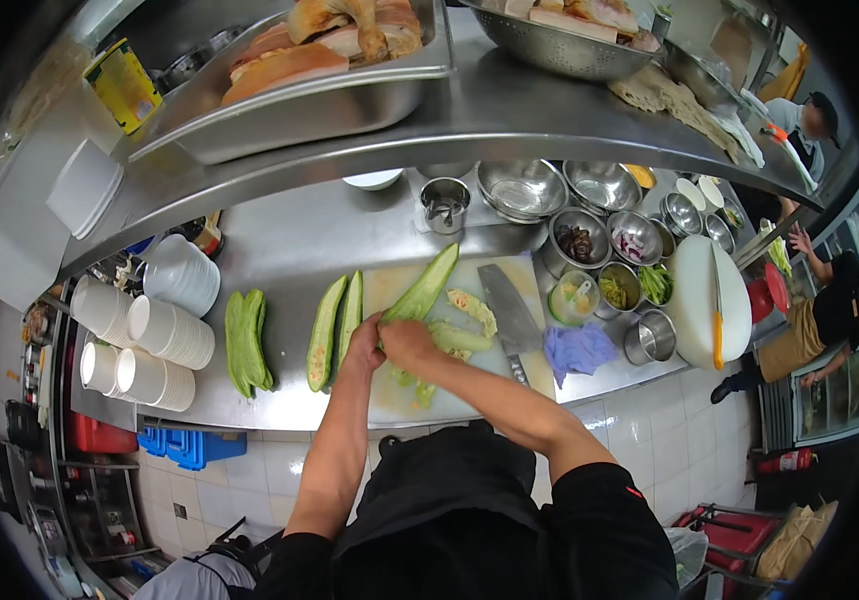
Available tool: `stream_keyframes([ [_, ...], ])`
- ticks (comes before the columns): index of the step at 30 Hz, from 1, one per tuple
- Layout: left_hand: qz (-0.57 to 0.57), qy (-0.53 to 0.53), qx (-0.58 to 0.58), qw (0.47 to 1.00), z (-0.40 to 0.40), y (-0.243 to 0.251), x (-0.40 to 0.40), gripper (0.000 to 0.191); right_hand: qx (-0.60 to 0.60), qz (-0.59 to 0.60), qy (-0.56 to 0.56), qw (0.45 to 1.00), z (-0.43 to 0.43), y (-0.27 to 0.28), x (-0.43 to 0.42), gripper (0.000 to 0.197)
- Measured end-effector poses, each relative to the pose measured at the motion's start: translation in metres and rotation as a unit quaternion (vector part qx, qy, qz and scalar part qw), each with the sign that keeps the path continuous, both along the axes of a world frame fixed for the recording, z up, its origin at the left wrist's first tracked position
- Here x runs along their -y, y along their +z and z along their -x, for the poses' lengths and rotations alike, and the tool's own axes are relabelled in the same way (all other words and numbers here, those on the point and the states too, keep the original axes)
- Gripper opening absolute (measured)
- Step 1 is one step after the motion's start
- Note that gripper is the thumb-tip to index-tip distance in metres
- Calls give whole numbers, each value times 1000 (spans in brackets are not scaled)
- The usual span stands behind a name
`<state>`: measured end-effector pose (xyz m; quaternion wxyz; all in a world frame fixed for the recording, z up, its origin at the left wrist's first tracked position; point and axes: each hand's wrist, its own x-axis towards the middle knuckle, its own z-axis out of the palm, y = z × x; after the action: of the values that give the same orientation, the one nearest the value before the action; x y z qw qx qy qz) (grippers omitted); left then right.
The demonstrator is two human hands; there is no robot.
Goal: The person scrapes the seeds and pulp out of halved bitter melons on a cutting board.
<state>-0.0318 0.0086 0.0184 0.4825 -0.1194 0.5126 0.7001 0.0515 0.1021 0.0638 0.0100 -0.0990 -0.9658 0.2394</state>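
Over a white cutting board [392, 397], my left hand [366, 343] grips the lower end of a halved, hollowed green gourd [423, 289]. My right hand [405, 343] is closed at that same end; whether it holds a tool is hidden. Scooped seedy pulp [474, 310] and green scraps lie just right of my hands. A cleaver [509, 309] rests on the board's right side. To the left stand two seeded gourd halves [326, 334], cut faces up, one partly over the board's edge. Farther left, several green gourd pieces [248, 341] lie together on the steel counter.
A purple cloth [578, 351] lies right of the board, near steel bowls of cut vegetables [619, 287]. A yellow-handled knife [717, 322] rests on a round white block [688, 300]. Paper cups [166, 330] stand left. A steel shelf [467, 112] overhangs the back. People are at right.
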Motion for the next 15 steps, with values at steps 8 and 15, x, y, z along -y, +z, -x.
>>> stream_keyframes([
  [8,-126,73,78,986,4,-10,-3,29,-74,15,28,997,10,-16,-10,19],
  [15,-131,23,74,988,18,-37,3,25,-45,63,122,989,-7,1,-4,12],
])
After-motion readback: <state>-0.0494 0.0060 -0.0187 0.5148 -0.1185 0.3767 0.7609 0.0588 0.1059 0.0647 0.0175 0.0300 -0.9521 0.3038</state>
